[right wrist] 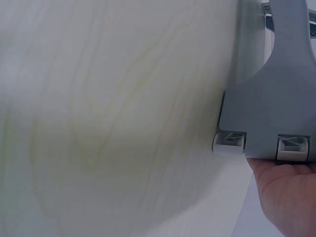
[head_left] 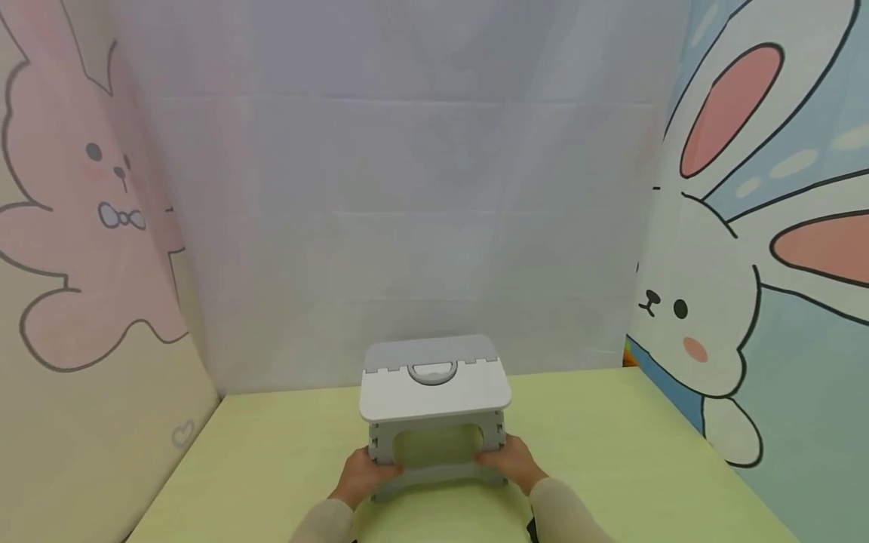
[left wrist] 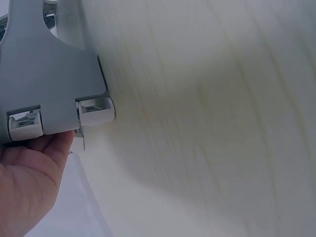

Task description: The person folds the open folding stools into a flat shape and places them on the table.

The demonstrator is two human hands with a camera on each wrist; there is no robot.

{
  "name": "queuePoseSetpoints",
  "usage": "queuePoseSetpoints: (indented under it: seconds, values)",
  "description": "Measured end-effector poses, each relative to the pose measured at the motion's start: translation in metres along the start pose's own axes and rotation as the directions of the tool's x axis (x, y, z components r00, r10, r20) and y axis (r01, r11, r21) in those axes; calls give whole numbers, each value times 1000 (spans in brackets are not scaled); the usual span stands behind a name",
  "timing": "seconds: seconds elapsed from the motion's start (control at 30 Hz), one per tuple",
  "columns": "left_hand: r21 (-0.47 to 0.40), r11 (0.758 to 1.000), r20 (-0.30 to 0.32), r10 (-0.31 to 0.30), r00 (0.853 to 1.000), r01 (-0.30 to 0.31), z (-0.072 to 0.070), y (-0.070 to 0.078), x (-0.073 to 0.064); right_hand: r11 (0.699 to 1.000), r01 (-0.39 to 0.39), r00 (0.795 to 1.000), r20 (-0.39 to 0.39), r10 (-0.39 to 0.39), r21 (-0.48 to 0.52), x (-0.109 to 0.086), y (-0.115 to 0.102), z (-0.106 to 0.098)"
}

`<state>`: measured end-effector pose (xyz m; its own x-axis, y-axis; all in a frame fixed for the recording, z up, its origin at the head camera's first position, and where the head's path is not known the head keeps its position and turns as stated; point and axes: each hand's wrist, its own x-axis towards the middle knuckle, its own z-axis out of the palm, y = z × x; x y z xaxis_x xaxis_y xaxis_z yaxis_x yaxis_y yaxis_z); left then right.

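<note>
A folding step stool [head_left: 434, 398] stands unfolded on the pale yellow table, its white and grey top facing up with a carry handle [head_left: 433, 372] in the middle. At its left side my left hand [head_left: 365, 477] grips the leg panel, the thumb lying across the front. My right hand [head_left: 514, 461] holds the opposite side in the same way. Close up in the left wrist view, the left hand [left wrist: 29, 182] is against the grey panel's hinged edge [left wrist: 59, 74]. The right wrist view has the right hand [right wrist: 286, 192] at the matching edge [right wrist: 276, 113]. Fingers behind the panels are mostly hidden.
The table [head_left: 285, 437] extends to both sides of the stool. Behind it hangs a white sheet [head_left: 421, 249]. Cartoon rabbit sheets border the left [head_left: 88, 422] and right [head_left: 801, 392] sides.
</note>
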<state>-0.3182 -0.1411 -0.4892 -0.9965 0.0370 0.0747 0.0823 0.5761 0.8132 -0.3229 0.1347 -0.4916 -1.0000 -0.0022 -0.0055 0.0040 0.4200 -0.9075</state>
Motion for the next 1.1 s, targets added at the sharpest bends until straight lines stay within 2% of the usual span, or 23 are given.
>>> queuePoseSetpoints:
  seconds: [0.23,0.53,0.8,1.1]
  values:
    - [-17,1000,-4,20,1000,-20,4,-3,-7,1000,-5,1000,10,5,6,-3,8,3]
    - [62,996,-37,61,997,-58,14,-20,-16,1000,17,1000,0,-17,4,-9,21,9]
    - [68,995,-96,85,992,-79,17,-21,-13,999,52,999,-5,-52,-8,-4,21,9]
    - [29,998,-132,66,989,-63,13,-14,-3,997,76,997,-24,-77,-16,3,11,5]
